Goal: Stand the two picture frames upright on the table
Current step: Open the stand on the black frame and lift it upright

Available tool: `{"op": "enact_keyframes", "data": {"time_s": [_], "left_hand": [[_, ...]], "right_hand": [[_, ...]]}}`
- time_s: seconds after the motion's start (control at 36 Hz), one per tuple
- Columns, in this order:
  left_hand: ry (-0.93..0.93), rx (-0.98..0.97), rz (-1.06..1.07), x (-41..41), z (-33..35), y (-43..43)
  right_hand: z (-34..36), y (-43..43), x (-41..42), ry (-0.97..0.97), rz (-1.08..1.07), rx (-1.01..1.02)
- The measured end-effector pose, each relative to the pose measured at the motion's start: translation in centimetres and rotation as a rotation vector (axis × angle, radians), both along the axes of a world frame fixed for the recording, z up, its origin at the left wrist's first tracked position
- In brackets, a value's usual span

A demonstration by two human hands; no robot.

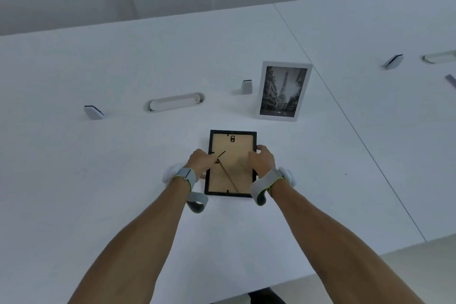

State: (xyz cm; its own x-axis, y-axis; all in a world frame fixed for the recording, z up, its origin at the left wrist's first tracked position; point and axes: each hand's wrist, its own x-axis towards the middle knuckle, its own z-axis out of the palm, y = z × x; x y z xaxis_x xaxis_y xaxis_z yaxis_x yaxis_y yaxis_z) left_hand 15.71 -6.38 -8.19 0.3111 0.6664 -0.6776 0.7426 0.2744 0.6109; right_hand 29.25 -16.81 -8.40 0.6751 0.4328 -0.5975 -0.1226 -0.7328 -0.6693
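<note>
A black picture frame (232, 177) lies face down on the white table (98, 180), its brown backing and thin stand leg showing. My left hand (201, 161) grips its left edge, fingers at the base of the stand leg. My right hand (262, 159) holds the right edge, thumb pressed on the backing. A white picture frame (283, 91) with a grey city photo stands upright behind and to the right, apart from both hands.
Small grey-white brackets (93, 112) (246, 87) (392, 61) stick up from the table's middle line. Oval cable slots (176, 101) (439, 57) lie flush there. A seam (345, 116) runs diagonally between two tabletops. The front edge is at the lower right.
</note>
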Motion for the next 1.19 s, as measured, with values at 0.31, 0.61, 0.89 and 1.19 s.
{"op": "enact_keyframes", "data": {"time_s": [0.31,0.61,0.89,1.19], "left_hand": [[-0.236,0.122,0.234,-3.4,3.6,2.7],[-0.171,0.535,0.153,-4.2,7.3,4.6],[-0.082,0.717,0.115,-3.1,9.8,4.2],[-0.018,0.789,0.041,-3.1,9.8,4.2]], "right_hand": [[3.5,4.4,-0.3,-0.014,0.097,0.364],[5.0,6.0,-3.3,-0.356,0.161,0.428],[5.5,6.7,-5.2,-0.738,0.46,0.277],[8.9,7.7,-3.8,-0.363,0.375,0.191]]}}
